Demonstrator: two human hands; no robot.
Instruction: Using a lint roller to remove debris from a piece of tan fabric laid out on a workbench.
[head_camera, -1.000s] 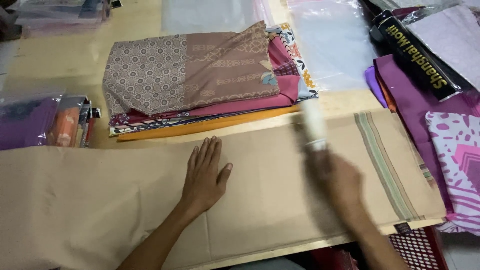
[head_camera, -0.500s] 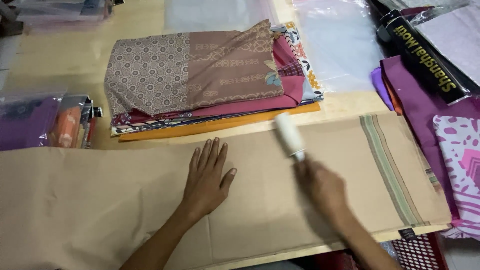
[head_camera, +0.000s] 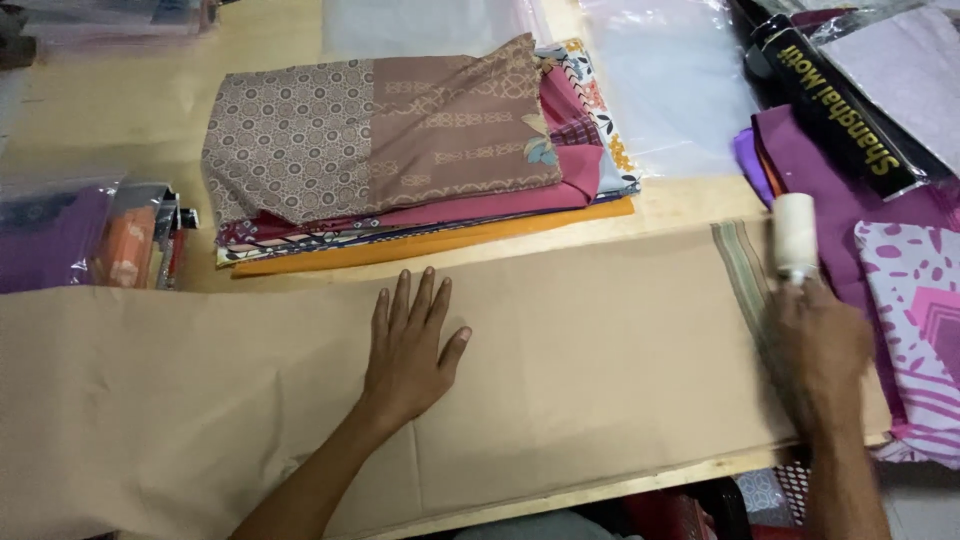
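Right grip (head_camera: 815, 345) closes round a white lint roller (head_camera: 796, 238); I see my left hand (head_camera: 410, 345) spread flat, empty, pinning the beige cloth (head_camera: 600, 360) taut.

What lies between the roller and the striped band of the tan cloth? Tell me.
Nothing visible. The right hand holds the white lint roller right at the striped band, on the tan cloth. The left hand presses flat, well aside.

right hand (head_camera: 820, 350) swings from the middle of the tan cloth (head_camera: 560, 370) out to its striped right edge, white roller (head_camera: 796, 238) now at the frame's right, near the purple fabric (head_camera: 850, 200), blurred
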